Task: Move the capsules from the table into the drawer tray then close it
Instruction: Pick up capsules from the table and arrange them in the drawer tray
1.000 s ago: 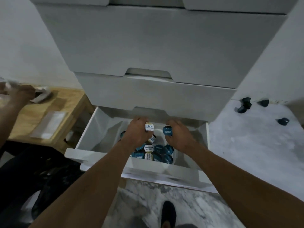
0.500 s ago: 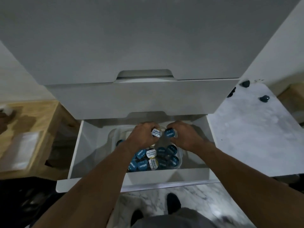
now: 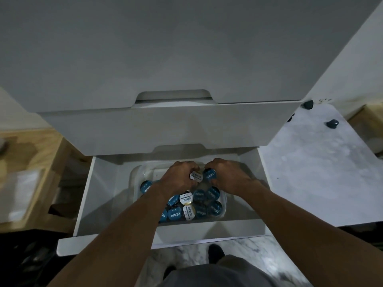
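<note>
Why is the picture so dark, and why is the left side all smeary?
Head view: the light is dim, so the white drawer looks grey and the bottom left corner goes nearly black; the wooden table at the left edge is blurred; the middle is sharper, with print showing on the white capsule in the left hand and the blue capsule in the right hand.

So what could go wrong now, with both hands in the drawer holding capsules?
The tray is heaped, so the white-lidded capsule in the left hand and the blue capsule in the right hand might roll off the pile and over the rim into the drawer. Also, the dark capsules on the table could be forgotten if the drawer gets closed now.
</note>
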Demonstrator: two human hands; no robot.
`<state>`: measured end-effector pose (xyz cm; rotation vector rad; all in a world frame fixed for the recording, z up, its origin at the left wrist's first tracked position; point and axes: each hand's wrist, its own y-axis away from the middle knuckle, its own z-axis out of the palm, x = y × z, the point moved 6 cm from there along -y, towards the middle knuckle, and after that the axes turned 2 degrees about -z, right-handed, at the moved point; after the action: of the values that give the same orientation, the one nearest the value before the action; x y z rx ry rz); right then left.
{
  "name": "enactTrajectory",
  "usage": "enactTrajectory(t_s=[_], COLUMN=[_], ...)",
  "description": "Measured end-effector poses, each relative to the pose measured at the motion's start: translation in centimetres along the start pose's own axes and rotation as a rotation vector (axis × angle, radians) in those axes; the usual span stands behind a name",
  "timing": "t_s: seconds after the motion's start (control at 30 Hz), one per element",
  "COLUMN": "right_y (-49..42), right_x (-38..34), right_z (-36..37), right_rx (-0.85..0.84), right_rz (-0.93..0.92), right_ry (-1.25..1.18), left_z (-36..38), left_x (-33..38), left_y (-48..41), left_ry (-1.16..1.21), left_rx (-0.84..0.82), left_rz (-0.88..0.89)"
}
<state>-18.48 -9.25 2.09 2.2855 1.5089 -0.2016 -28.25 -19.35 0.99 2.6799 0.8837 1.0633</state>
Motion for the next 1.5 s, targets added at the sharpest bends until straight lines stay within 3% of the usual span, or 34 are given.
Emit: enactTrajectory(t_s=[0.77,1.33,1.5], right_y=[0.4,0.9,1.3], right_x=[0.2,0.0,-0.1], right_z=[-0.4,-0.3,-1.2], right_rx=[-0.123,-0.092,-0.021], right_rz=[-0.026,-0.038,-0.051], right_ry=[0.03,0.028,0.024], left_z=[0.4,0.5,-0.4], left_x=[-0.4,0.1,0.8], left_y=[-0.2,0.3,1.0], left_ry=[0.003,-0.076,-0.059], left_rx=[-0.066,-0.062,0.037], left_rz=[-0.018,0.007,-0.028])
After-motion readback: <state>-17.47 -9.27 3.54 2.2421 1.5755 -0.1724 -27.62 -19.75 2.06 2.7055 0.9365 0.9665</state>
